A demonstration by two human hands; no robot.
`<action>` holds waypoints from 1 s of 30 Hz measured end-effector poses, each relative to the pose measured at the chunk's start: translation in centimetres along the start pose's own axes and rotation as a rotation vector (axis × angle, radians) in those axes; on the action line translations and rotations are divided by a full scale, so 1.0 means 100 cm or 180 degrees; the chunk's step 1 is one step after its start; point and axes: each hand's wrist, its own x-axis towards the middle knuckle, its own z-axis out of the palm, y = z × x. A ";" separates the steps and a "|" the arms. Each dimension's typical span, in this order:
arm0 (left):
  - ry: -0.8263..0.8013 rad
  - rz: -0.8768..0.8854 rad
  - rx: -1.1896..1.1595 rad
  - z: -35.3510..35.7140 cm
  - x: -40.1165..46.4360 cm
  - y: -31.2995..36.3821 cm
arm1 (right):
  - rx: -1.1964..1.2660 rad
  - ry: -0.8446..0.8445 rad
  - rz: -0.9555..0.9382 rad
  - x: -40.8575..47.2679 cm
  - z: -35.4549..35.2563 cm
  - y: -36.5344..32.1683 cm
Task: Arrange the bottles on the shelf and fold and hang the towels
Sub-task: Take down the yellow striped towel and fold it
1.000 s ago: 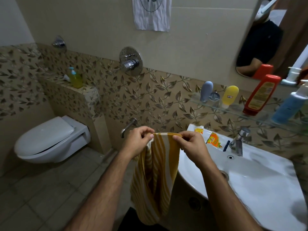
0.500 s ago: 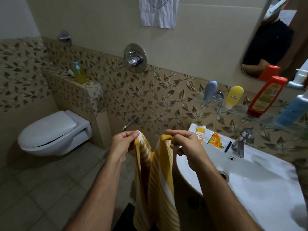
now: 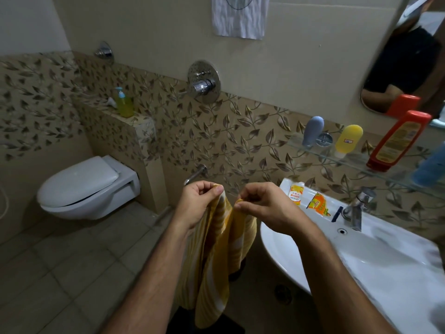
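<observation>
While both forearms reach forward from the bottom of the view, the left hand (image 3: 201,203) and the right hand (image 3: 262,208) are raised side by side in front of the body, knuckles up and wrists bent slightly inward. Each hand has its thumb and fingertips pinched on a top corner of the yellow-and-white striped cloth towel (image 3: 216,256), the other fingers curled loosely under. The two corners are near each other but not touching, and the cloth hangs from them in a deep doubled fold, above the grey tiled floor (image 3: 60,273) and just beside the rim of the white ceramic washbasin (image 3: 277,251).

This looks like the folding step: the towel is halved lengthwise but its edges are not yet matched. The next move probably calls for bringing the corners together, squaring the edges, and then finding a rail; no towel rail is visible.

On the clear glass shelf (image 3: 349,160) above the basin stand a grey-blue tube (image 3: 312,131), a yellow tube (image 3: 348,140) and a tall red bottle (image 3: 397,141); a blue bottle (image 3: 431,165) at the frame edge is blurred. That part of the task appears largely settled.
</observation>
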 end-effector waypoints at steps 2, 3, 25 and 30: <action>-0.0015 -0.0079 -0.0239 0.006 -0.005 0.005 | 0.0055 0.0332 -0.0113 0.007 0.012 -0.003; -0.0007 -0.0127 -0.0408 0.009 -0.008 0.007 | 0.0204 0.0536 -0.0081 0.012 0.018 -0.003; -0.0417 -0.1157 -0.1160 0.009 -0.010 0.002 | 0.0298 0.0718 0.0184 0.029 0.031 0.008; -0.0554 -0.1099 -0.1213 0.009 -0.011 0.002 | 0.0269 0.1017 0.0227 0.030 0.032 0.006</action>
